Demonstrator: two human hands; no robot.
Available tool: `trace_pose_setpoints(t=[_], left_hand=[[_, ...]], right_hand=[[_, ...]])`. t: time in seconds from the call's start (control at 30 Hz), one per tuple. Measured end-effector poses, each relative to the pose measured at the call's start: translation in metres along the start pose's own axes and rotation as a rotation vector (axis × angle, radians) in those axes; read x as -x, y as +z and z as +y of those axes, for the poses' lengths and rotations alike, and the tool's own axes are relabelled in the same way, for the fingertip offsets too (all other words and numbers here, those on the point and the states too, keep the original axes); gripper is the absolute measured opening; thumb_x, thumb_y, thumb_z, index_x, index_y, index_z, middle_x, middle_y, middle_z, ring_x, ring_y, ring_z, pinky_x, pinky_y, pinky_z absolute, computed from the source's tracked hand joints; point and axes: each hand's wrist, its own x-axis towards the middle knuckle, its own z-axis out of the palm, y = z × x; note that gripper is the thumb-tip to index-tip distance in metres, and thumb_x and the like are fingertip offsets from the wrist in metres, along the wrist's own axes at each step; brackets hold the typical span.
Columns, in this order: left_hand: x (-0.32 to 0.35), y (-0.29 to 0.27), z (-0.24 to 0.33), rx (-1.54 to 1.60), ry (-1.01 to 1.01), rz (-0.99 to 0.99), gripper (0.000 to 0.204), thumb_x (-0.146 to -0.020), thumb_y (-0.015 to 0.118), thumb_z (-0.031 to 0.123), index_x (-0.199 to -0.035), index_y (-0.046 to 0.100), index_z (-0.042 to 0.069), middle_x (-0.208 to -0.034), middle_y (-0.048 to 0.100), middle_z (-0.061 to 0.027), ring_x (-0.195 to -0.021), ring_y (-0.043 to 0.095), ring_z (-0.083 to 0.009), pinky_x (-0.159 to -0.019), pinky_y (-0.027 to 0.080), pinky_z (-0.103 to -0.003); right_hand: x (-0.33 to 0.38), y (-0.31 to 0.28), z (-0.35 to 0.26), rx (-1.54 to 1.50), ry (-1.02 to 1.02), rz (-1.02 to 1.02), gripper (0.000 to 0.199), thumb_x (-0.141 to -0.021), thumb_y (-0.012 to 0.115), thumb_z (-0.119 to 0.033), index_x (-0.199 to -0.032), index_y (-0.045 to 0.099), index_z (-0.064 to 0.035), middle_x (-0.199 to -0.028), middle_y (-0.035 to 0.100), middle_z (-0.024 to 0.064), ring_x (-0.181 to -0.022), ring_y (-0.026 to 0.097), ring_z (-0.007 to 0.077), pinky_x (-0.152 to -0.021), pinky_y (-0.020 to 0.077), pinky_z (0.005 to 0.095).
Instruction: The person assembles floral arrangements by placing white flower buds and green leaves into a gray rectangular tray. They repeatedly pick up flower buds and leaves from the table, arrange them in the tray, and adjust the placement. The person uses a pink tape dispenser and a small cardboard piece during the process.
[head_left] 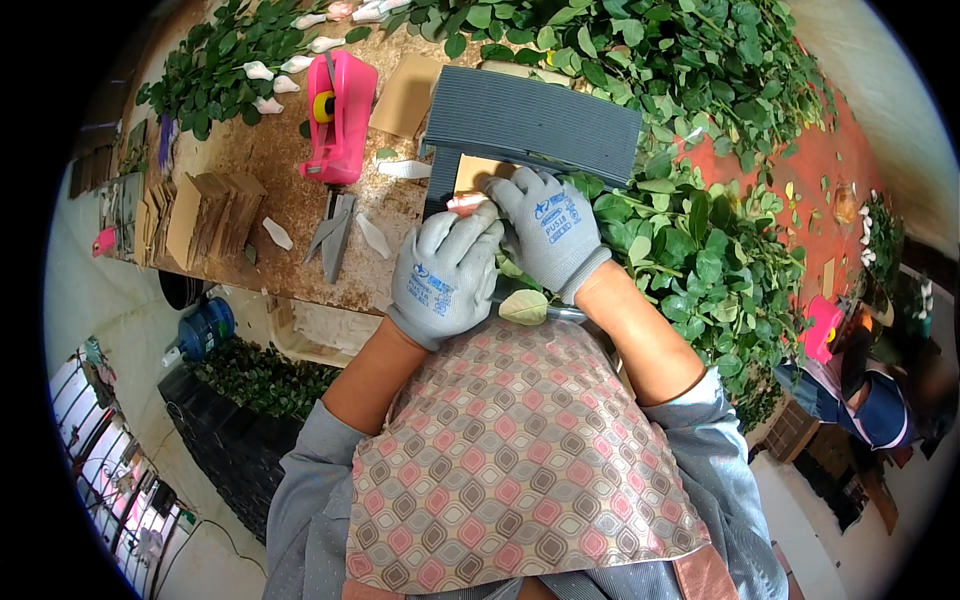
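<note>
A pink bud [466,204] lies crosswise just beyond your left grip [447,270], left of your right grip [548,225]; I cannot tell whether either clasps it.

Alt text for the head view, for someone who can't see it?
The gray-gloved left hand and right hand meet at a pinkish bud, by a tan card and a dark ribbed board. A pink tape dispenser sits to the left; leafy stems crowd the right.

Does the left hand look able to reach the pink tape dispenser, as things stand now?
Probably yes: the pink tape dispenser is ahead and to the left of the left hand, with only flat white pieces lying between. That hand is busy at the pink bud, though.
</note>
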Motion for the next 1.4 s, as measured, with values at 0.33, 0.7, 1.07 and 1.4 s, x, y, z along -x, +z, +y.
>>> trace_pose_setpoints(t=[0.33, 0.7, 1.07, 1.4], left_hand=[[0.001, 0.003, -0.001, 0.001, -0.002, 0.002, 0.04, -0.075, 0.066, 0.019, -0.112, 0.069, 0.007, -0.128, 0.065, -0.0045, -0.103, 0.056, -0.0249, -0.083, 0.048, -0.041], [0.001, 0.001, 0.001, 0.009, -0.017, 0.006, 0.034, -0.075, 0.066, 0.019, -0.105, 0.07, 0.006, -0.121, 0.066, -0.0064, -0.103, 0.057, -0.0257, -0.081, 0.049, -0.041], [0.004, 0.002, 0.003, -0.025, -0.022, 0.029, 0.036, -0.078, 0.064, 0.02, -0.11, 0.072, 0.004, -0.122, 0.068, -0.0089, -0.101, 0.06, -0.0273, -0.083, 0.049, -0.041], [-0.009, -0.003, 0.003, 0.002, 0.017, 0.075, 0.03, -0.078, 0.06, 0.014, -0.102, 0.072, 0.002, -0.115, 0.07, -0.0112, -0.089, 0.06, -0.0289, -0.075, 0.049, -0.043]], right_hand=[[0.0, -0.001, 0.001, -0.015, 0.003, -0.007, 0.045, -0.08, 0.069, -0.016, -0.124, 0.062, -0.0133, -0.109, 0.061, 0.0095, -0.101, 0.064, 0.0291, -0.081, 0.0538, 0.0415], [0.0, -0.008, -0.008, 0.154, -0.045, -0.005, 0.033, -0.087, 0.06, -0.017, -0.119, 0.061, -0.0089, -0.107, 0.061, 0.0094, -0.098, 0.064, 0.0275, -0.08, 0.0538, 0.04], [-0.038, -0.101, 0.011, 0.026, -0.105, 0.101, 0.047, -0.089, 0.066, -0.024, -0.133, 0.059, -0.0075, -0.104, 0.062, 0.0112, -0.096, 0.062, 0.0303, -0.079, 0.0498, 0.0418], [-0.142, -0.105, 0.094, -0.034, -0.039, 0.41, 0.046, -0.091, 0.063, -0.01, -0.136, 0.054, -0.0048, -0.12, 0.06, 0.0185, -0.112, 0.058, 0.0385, -0.095, 0.0488, 0.0456]])
